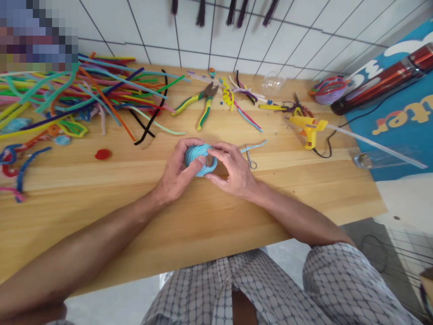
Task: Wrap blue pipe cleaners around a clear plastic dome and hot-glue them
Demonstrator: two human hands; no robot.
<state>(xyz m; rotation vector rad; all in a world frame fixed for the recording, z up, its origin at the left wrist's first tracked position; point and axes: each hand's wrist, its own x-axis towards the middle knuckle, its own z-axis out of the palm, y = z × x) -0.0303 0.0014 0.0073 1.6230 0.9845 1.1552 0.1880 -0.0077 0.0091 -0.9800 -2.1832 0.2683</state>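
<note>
Between my hands is a light blue coiled pipe-cleaner cup [192, 159], its rings stacked round an opening that faces right. My left hand [177, 174] wraps round its left side, with the thumb laid across the front to the opening. Fingertips and thumb of my right hand [235, 171] pinch the rim at top and bottom right. A light blue pipe-cleaner strand [255, 146] sticks out beyond my right hand; whether it joins the cup is hidden. Small scissors [252, 163] lie partly behind that hand.
Loose pipe cleaners [111, 97] heap at the left, near a red disc [103, 154]. Pliers [204, 101] lie ahead. A yellow glue gun [308, 131] with a long glue stick, a transparent ball [273, 83] and a red thermos [382, 81] are at the right.
</note>
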